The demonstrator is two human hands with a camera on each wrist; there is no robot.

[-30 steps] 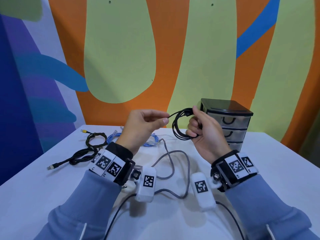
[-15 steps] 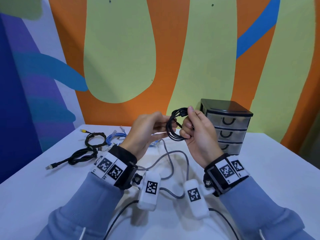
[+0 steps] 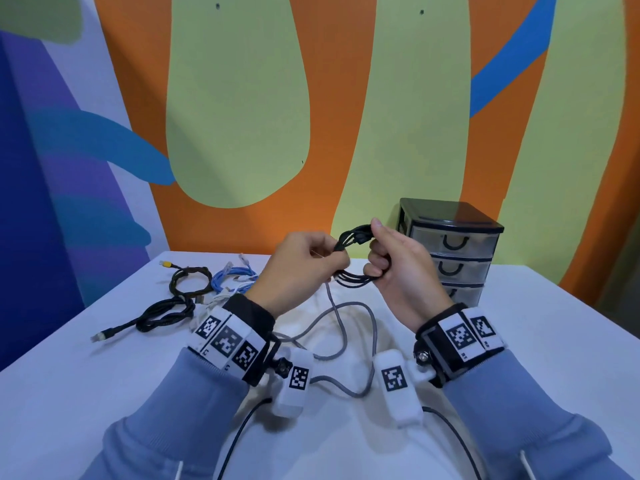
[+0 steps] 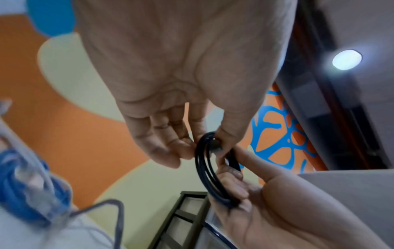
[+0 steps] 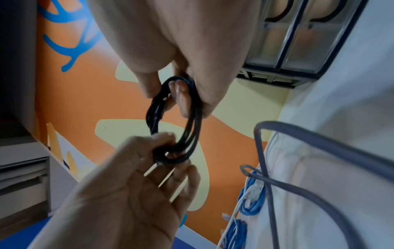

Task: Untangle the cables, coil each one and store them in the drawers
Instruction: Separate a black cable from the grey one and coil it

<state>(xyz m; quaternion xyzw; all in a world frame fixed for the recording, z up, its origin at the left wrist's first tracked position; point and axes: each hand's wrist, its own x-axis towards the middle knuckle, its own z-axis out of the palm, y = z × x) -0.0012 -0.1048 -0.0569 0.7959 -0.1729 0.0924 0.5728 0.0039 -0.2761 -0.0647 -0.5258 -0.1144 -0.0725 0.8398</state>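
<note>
Since a second ago your left hand (image 3: 304, 263) has closed the gap and now meets your right hand (image 3: 398, 268) at the coiled thin black cable (image 3: 356, 258), where before it held only a straight tail end off to the side. Your right hand has also drifted a little left, away from the small black-framed drawer unit with three clear drawers (image 3: 450, 251). Seen from the right wrist, your left fingers and thumb pinch the near end of the coil (image 5: 175, 148), beside its plug. Your right fingers are curled through the loop, thumb pressing the strands at the far end (image 4: 215, 176). The coil hangs in the air above the white table (image 3: 536, 341), just left of the drawer unit, whose drawers all stand closed. On the table under your wrists the loose grey cable (image 3: 346, 327) lies as it did. Farther left, the bundled blue network cable (image 3: 232, 277) and the two black braided cables (image 3: 173, 306) have not shifted.
</note>
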